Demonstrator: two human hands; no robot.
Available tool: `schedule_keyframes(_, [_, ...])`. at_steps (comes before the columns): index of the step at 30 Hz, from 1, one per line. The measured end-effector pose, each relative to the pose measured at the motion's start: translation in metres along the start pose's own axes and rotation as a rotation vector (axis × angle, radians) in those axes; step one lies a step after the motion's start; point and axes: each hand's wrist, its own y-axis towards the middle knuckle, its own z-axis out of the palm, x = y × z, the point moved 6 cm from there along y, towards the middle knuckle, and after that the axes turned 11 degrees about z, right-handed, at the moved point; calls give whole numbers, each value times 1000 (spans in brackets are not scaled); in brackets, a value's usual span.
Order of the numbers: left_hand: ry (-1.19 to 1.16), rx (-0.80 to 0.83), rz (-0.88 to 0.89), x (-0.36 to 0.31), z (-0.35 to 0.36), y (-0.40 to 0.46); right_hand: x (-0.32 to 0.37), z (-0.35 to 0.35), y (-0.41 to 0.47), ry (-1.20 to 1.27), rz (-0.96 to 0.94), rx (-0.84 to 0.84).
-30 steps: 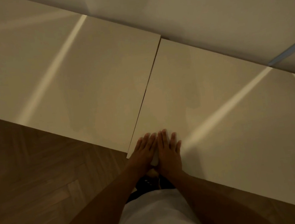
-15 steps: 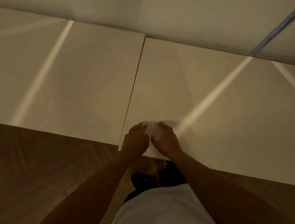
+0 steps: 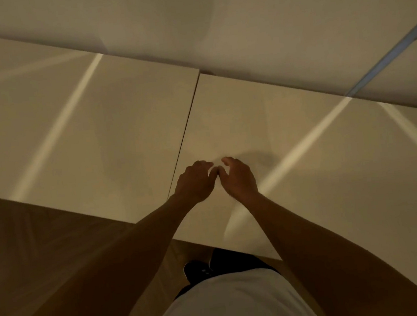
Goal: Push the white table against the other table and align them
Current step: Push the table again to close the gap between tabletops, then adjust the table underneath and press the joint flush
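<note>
Both hands over right worktop (image 3: 317, 145), seam at 9 o'clock. Left hand (image 3: 194, 182), right hand (image 3: 238, 177): fingers loosely curled, empty, thumbs touching.

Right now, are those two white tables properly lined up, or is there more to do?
Mostly done: the right table sits against the left table, with only a thin dark seam between them. In hand: the left hand and right hand are over the right table beside the seam, fingers curled. Left: the near edges look stepped, the right table's nearer the person, so alignment seems unfinished.
</note>
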Motion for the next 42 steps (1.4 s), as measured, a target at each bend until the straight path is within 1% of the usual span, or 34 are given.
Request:
schedule_keyframes(11, [85, -56, 22, -5, -49, 117, 42, -46, 118, -8, -83, -38])
schedule_keyframes(17, [108, -56, 92, -1, -64, 178, 61, -59, 169, -9, -80, -69])
schedule_keyframes(20, [123, -29, 144, 3, -67, 213, 70, -64, 197, -32, -86, -104])
schedule_keyframes(25, [149, -25, 173, 13, -83, 270, 85, -58, 245, -71, -37, -123])
schedule_keyframes(29, [203, 10, 198, 28, -89, 308, 98, -54, 279, -132, -2, -148])
schedule_keyframes(33, [241, -39, 290, 30, -89, 340, 97, -59, 310, -185, 10, -209])
schedule_keyframes(37, [288, -28, 343, 36, -76, 365, 89, -67, 337, -227, 31, -270])
schedule_keyframes(42, [339, -23, 416, 41, -64, 393, 69, -65, 368, -372, -5, -249])
